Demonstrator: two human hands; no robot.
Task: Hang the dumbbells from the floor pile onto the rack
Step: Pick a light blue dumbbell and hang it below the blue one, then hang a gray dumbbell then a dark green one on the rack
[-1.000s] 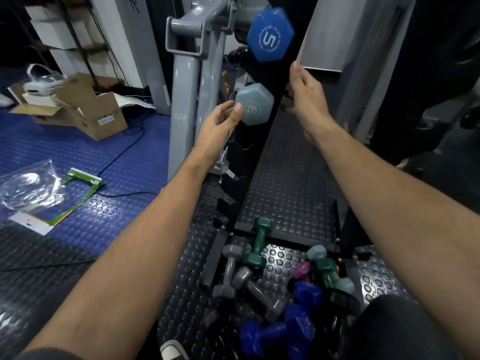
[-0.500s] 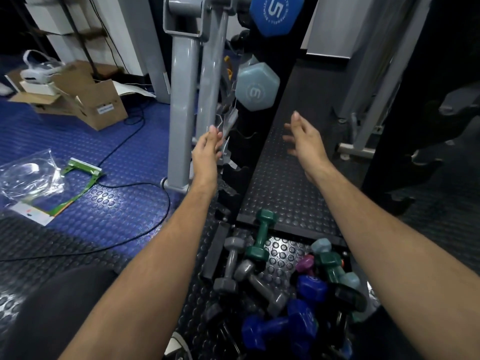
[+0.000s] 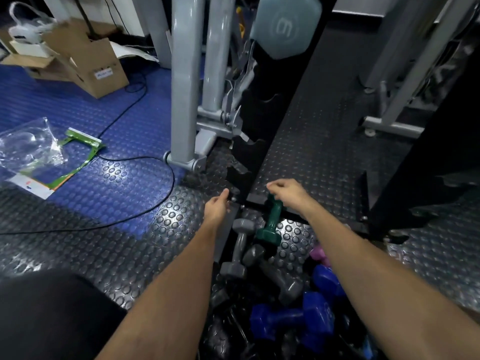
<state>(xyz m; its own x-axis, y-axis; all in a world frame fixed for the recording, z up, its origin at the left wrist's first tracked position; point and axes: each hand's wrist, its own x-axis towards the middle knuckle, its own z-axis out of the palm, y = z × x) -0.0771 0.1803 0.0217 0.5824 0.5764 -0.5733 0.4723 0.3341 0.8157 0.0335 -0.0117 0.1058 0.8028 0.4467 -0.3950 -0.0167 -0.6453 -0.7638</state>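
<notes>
While the right hand (image 3: 287, 192) curls on the green dumbbell (image 3: 271, 222), the left hand (image 3: 217, 207) hangs loose, fingers apart, at 9 o'clock; cardboard box (image 3: 85, 61) w/ flaps open, inside hidden.

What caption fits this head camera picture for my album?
Right hand reaches onto green dumbbell in floor pile; left hand hovers open nearby.

Both arms stretched out low. Right hand (image 3: 287, 191) curls fingers down, knuckles up. Left hand (image 3: 217, 207) just beside it, loosely open, holding nothing.
</notes>
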